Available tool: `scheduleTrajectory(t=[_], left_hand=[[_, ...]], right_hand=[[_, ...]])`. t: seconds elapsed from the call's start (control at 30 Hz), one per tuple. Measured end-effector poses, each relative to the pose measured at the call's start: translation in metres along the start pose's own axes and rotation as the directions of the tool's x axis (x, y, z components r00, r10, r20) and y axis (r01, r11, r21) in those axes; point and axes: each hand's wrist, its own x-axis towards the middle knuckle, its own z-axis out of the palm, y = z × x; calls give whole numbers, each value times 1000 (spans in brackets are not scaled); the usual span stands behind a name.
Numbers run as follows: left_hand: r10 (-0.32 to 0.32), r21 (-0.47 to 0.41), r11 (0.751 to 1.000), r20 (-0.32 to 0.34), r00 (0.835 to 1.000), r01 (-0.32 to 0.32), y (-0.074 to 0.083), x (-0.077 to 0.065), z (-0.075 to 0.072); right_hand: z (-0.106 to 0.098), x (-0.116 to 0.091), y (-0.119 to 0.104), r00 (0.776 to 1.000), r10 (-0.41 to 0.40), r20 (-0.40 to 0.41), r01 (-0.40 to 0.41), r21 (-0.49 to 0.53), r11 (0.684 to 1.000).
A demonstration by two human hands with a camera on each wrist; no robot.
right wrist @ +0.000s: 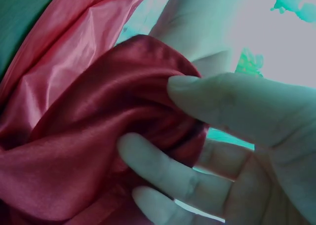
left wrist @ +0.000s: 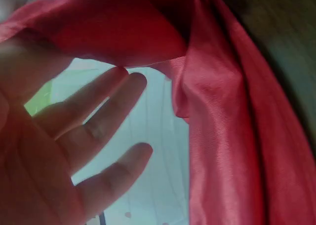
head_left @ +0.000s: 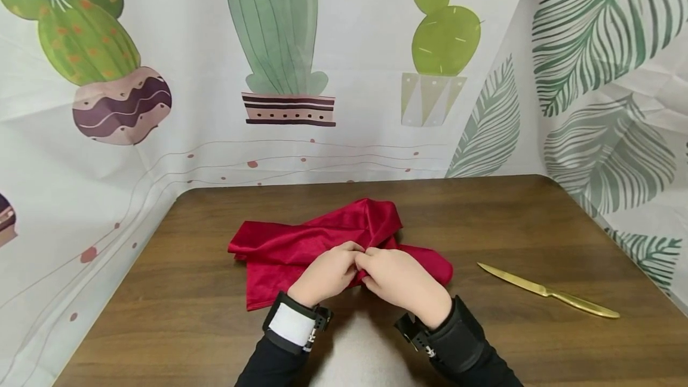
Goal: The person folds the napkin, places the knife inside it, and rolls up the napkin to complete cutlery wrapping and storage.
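A shiny red cloth (head_left: 306, 240) lies bunched and folded at the middle of the wooden table, one flap spread to the left and a rounded end on the right. My left hand (head_left: 329, 270) and right hand (head_left: 405, 279) meet at its near edge, both gripping it. In the left wrist view, the left thumb is against the cloth (left wrist: 118, 27) while three fingers (left wrist: 106, 126) extend below it; the index finger is hidden. Seen from the right wrist, the thumb (right wrist: 207, 94) and fingers hold a gathered fold (right wrist: 143, 92) between them.
A gold knife (head_left: 543, 291) lies at a slant on the table (head_left: 177, 291), right of the cloth. Behind the table's far edge hangs a white curtain (head_left: 365, 160) printed with cacti and leaves.
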Motion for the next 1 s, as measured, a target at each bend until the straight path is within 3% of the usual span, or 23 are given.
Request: scheduleTrajectory(t=[0.13, 0.27, 0.37, 0.5, 0.73, 0.93, 1.0], left_hand=[[-21, -12, 1000, 47, 999, 22, 0, 0, 3], [-54, 17, 998, 43, 998, 54, -1, 0, 4], [-90, 39, 995, -6, 996, 90, -2, 0, 4], [-149, 41, 987, -107, 983, 154, -5, 0, 0], [-277, -7, 959, -244, 929, 284, -4, -5, -18], [-376, -13, 917, -365, 852, 399, -5, -10, -30], [-400, -30, 907, -375, 836, 421, -5, -12, -34]], right_hand=[[-2, 0, -1, 999, -34, 43, 34, 12, 999], [-4, 0, 0, 996, -8, 87, 3, 54, 999], [-5, -1, 5, 996, 51, 79, -56, 58, 997], [-4, -3, 14, 989, 143, 28, -143, -11, 990], [-6, -6, 32, 963, 270, -14, -270, -75, 960], [-9, -9, 47, 930, 366, -2, -365, -94, 926], [-9, -10, 52, 916, 400, 15, -397, -99, 913]])
